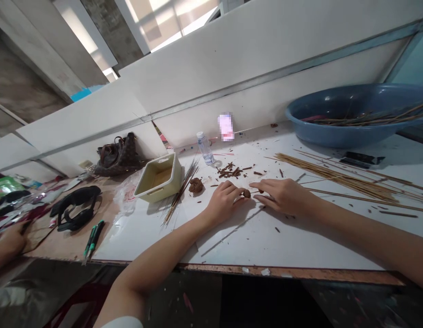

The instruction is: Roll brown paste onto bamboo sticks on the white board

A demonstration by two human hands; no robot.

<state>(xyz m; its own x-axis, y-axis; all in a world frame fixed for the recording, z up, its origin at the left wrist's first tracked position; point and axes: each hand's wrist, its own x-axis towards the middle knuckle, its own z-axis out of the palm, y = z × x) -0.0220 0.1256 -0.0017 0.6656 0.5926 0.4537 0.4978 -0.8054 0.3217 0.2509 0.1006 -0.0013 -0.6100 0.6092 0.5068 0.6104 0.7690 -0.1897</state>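
Brown and small, a lump is right of and below the frame's centre, pinched by the left hand over the white tabletop. The right hand curls just beside it; whether it grips something, I cannot tell.

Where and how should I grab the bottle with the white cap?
Probably around the middle of the bottle, coming from the near side: it stands upright and narrow, with the white panel behind it.
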